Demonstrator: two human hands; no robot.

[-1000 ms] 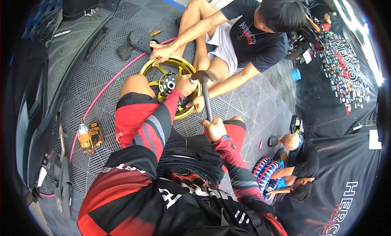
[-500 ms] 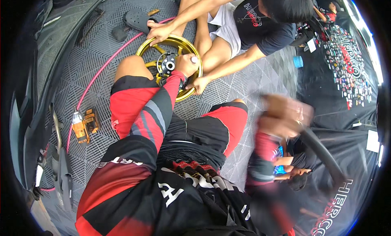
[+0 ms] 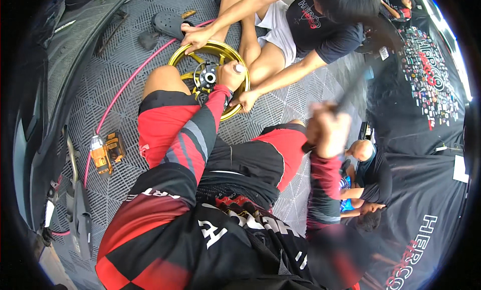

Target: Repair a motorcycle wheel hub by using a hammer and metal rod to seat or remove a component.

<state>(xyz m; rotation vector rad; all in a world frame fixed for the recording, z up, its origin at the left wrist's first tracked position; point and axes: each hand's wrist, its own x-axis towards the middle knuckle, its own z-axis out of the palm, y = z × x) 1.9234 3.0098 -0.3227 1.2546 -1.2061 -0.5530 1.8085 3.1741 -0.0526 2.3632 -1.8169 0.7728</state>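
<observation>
A gold motorcycle wheel [image 3: 239, 56] with a dark hub [image 3: 205, 79] lies tilted between me and a co-worker seated opposite. Over the wheel's right side, my left hand [image 3: 229, 76] is closed around a tool with a pale round end [image 3: 239, 68]; the rest of it is hidden in the fist and below. My right hand [image 3: 328, 129] is raised to the right of the wheel, closed on the handle of what looks like a dark hammer [image 3: 350, 92], smeared by motion. The co-worker's two hands [image 3: 197, 38] hold the rim at its far left and near right.
An orange cordless power tool [image 3: 101, 157] lies on the grey tiled floor at left, beside a pink hose [image 3: 120, 92]. A grey clog [image 3: 173, 25] sits beyond the wheel. Dark motorcycle bodywork [image 3: 55, 74] lines the left. At right, people sit by a black curtain [image 3: 421, 190].
My right hand has swung up and left, and the hammer has turned from pointing down and right to pointing up and right. My left hand and the wheel have hardly moved.
</observation>
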